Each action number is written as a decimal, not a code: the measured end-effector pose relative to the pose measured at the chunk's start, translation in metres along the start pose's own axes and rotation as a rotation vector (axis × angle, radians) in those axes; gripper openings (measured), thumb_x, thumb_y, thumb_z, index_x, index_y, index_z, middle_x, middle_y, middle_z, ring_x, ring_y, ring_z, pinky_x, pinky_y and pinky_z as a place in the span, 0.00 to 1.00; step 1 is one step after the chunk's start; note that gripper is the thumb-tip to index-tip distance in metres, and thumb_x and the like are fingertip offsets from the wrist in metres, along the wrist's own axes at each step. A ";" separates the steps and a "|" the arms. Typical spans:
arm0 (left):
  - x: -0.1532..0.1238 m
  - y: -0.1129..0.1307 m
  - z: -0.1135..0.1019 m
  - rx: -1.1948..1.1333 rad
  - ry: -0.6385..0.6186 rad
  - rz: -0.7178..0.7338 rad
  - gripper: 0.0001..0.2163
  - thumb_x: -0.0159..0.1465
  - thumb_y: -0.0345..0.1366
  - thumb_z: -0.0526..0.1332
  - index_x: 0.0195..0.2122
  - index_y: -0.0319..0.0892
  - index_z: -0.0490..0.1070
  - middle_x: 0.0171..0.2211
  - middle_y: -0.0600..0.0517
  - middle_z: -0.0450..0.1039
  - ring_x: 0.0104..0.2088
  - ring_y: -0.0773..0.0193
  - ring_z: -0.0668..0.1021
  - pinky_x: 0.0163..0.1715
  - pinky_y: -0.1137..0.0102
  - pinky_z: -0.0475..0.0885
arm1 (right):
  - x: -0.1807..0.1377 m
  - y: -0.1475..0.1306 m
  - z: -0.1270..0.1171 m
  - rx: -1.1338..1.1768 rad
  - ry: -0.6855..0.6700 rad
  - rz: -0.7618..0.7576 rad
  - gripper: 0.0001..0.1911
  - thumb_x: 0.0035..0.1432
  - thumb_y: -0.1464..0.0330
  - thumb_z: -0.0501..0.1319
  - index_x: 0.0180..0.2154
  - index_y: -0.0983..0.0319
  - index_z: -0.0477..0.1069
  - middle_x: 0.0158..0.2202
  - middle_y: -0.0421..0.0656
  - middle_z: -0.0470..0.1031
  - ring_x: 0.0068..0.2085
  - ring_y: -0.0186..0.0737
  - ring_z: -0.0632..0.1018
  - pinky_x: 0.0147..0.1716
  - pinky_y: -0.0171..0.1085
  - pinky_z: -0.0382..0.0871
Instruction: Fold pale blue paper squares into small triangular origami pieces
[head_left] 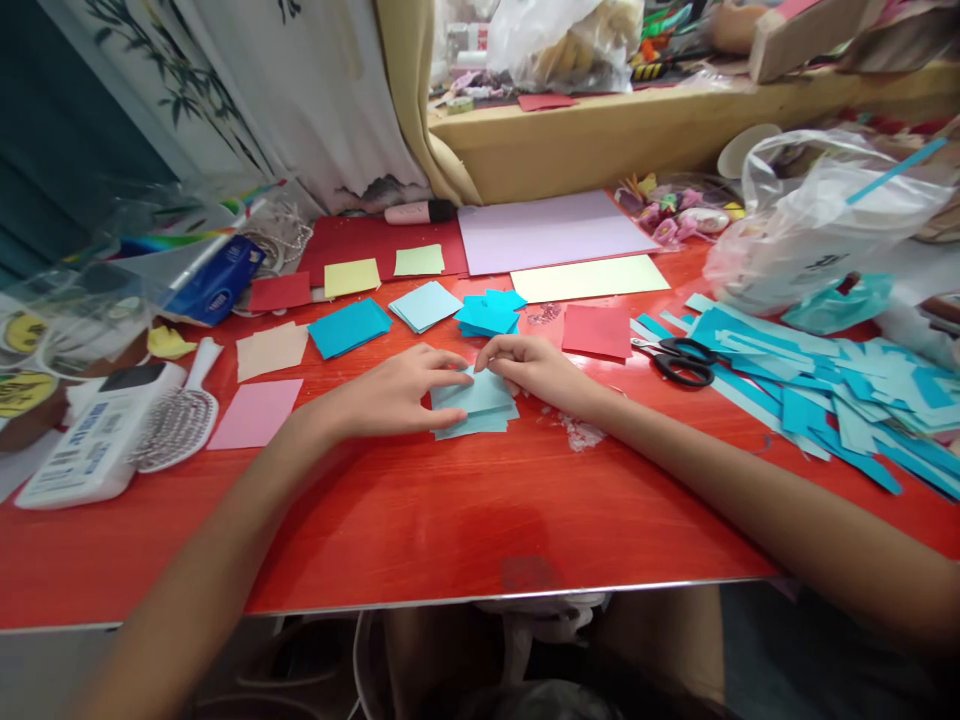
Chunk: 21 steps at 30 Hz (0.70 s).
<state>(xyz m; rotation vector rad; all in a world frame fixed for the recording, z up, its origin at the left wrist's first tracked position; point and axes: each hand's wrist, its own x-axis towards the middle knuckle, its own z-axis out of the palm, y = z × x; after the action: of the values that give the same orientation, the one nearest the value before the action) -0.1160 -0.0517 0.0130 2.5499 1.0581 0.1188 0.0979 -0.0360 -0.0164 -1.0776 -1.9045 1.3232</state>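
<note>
A loose pile of light blue paper squares (480, 405) lies on the red table in front of me, its edges not lined up. My left hand (394, 388) reaches the pile's left side, thumb and fingers spread apart and fingertips on or just over the paper. At the far right corner, the curled fingers of my right hand (529, 362) pinch the edge of a light blue square. Just beyond my hands are a bright blue pile (491, 313), a pale blue stack (426, 306) and a darker blue stack (349, 328). A red square stack (598, 332) sits right of my right hand.
Black-handled scissors (682, 362) lie beside a heap of blue paper strips (847, 380) at right. A hairbrush (180, 415), white bottle (101, 435) and pink square (256, 414) are at left. Behind stand a lilac sheet (551, 232) and plastic bag (832, 220).
</note>
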 end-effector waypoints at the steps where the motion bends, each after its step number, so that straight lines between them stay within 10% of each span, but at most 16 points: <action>1: 0.000 -0.001 0.001 0.017 0.027 0.015 0.16 0.62 0.44 0.54 0.48 0.48 0.72 0.55 0.51 0.67 0.52 0.57 0.69 0.50 0.63 0.64 | 0.000 0.001 0.000 0.008 0.010 -0.004 0.09 0.57 0.75 0.52 0.34 0.62 0.70 0.17 0.34 0.60 0.20 0.29 0.63 0.22 0.32 0.55; 12: 0.001 0.003 0.005 0.254 0.181 0.108 0.11 0.63 0.34 0.53 0.37 0.41 0.74 0.42 0.48 0.76 0.39 0.62 0.77 0.36 0.70 0.69 | 0.005 0.010 0.000 0.235 0.157 -0.050 0.04 0.61 0.68 0.54 0.38 0.60 0.65 0.18 0.33 0.64 0.17 0.27 0.65 0.16 0.29 0.57; 21: 0.001 -0.001 0.005 0.865 0.785 0.256 0.08 0.63 0.27 0.56 0.40 0.40 0.72 0.31 0.50 0.78 0.29 0.63 0.75 0.27 0.68 0.63 | 0.004 0.006 -0.001 0.455 0.113 0.035 0.18 0.62 0.54 0.50 0.46 0.60 0.62 0.21 0.38 0.73 0.18 0.33 0.74 0.17 0.32 0.67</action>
<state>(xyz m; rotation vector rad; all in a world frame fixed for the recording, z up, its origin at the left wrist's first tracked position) -0.1151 -0.0520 0.0082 3.5475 1.1960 0.9926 0.0979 -0.0308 -0.0212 -0.9288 -1.4123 1.5789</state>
